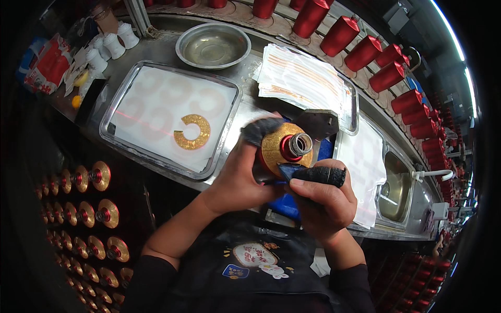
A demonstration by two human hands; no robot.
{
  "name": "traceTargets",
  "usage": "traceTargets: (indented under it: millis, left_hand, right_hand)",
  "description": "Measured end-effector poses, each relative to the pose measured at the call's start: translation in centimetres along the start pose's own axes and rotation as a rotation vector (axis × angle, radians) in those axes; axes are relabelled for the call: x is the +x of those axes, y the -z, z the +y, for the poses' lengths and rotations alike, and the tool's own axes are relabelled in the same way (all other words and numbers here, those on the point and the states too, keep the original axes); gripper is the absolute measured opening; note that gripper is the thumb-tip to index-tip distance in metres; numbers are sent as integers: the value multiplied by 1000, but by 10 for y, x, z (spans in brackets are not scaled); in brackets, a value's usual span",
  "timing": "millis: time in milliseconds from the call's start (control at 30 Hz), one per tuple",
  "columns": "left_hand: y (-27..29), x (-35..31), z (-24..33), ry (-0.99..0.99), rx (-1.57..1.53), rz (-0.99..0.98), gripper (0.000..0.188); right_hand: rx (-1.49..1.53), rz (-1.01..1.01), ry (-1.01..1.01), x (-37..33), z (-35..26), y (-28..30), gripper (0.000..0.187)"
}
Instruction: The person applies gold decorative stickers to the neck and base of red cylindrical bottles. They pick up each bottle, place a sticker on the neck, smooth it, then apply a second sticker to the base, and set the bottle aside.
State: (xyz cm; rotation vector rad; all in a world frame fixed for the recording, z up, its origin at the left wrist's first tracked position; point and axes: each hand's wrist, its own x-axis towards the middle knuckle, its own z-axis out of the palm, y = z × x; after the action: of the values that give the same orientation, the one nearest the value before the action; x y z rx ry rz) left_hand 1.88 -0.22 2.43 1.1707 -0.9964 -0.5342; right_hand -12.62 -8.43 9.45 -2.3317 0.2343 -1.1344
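My left hand (pixel 232 177) is wrapped round a red bottle with a gold patterned shoulder (pixel 272 146); its open threaded neck tilts toward the right. Black covering wraps a finger of that hand. In my right hand (pixel 330 201) is a small scraper (pixel 327 176) with a black wrapped handle, its dark bluish blade against the gold shoulder or very near it. Left of the bottle, a gold C-shaped decal (pixel 203 136) lies on white sheeting in a metal tray (pixel 108 122). A dark angular piece (pixel 317 123) stands just behind the bottle; its kind is unclear.
A metal bowl of liquid (pixel 185 55) sits beyond the tray. Stacked white sheets (pixel 300 78) lie at its right, and a sink (pixel 396 188) with a white tap (pixel 436 175) farther right. Red bottles (pixel 339 35) line the far belt. Gold-shouldered bottles (pixel 104 216) fill the lower left.
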Motion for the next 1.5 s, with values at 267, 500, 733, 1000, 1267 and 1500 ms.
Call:
traceTargets:
  millis: [267,500,733,1000,1267,1500]
  left_hand:
    - [-22,-23,-26,-215,444,298,88]
    - [-22,-30,-35,1,286,260,103]
    - [-10,-19,-19,-95,252,237,92]
    - [17,-2,6,126,112,5,87]
    - [35,22,11,92,78,-224,84]
    - [43,33,14,492,-386,-331,118]
  right_hand:
    - [-33,138,78,5,-8,-15,38]
    - [9,126,129,-10,-13,-15,38]
    - [32,122,1,-11,10,12,29]
    - [249,94,-374,13,29,8,21]
    - [218,-6,-315,34,68,10,19]
    - [421,-69,-549,62,71,4,20]
